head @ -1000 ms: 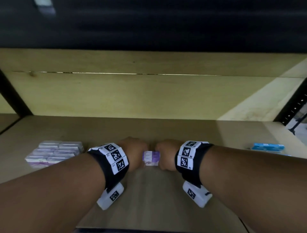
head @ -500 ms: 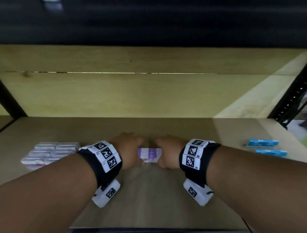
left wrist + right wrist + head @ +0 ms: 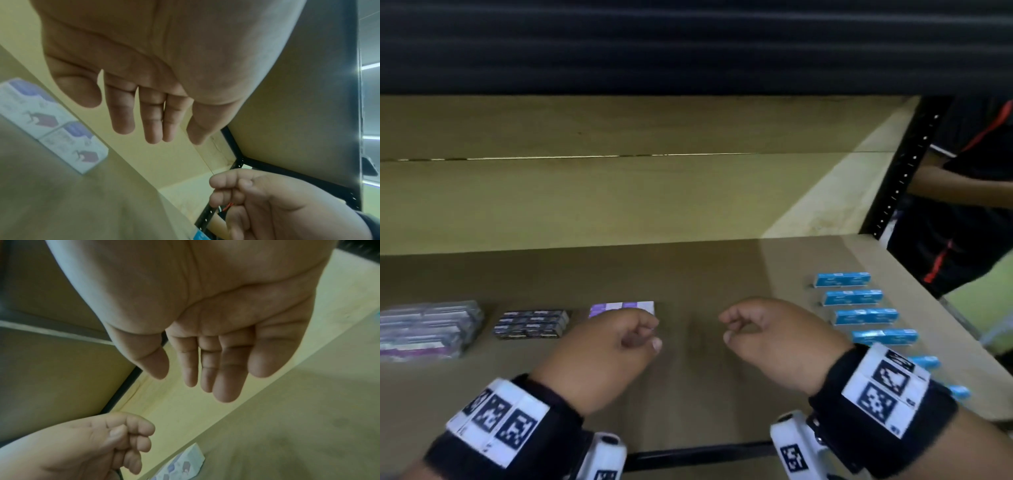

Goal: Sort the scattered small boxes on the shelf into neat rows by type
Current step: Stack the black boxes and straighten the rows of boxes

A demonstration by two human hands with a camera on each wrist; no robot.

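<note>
Two purple-and-white boxes lie side by side on the wooden shelf, also seen as purple-and-white boxes in the left wrist view. My left hand hovers just in front of them, fingers loosely curled, holding nothing. My right hand hangs a little to the right, also loose and empty. A block of dark boxes sits left of the purple pair. Further left is a wrapped bundle of pale boxes. Blue boxes form a row down the right side.
A black shelf upright stands at the right, with another person beyond it. The shelf's dark front edge runs between my wrists. Bare board lies between the purple boxes and the blue row.
Both hands have let go of the purple-and-white boxes, drawn back towards me and moved apart. The boxes now rest on the shelf beside the dark ones.
</note>
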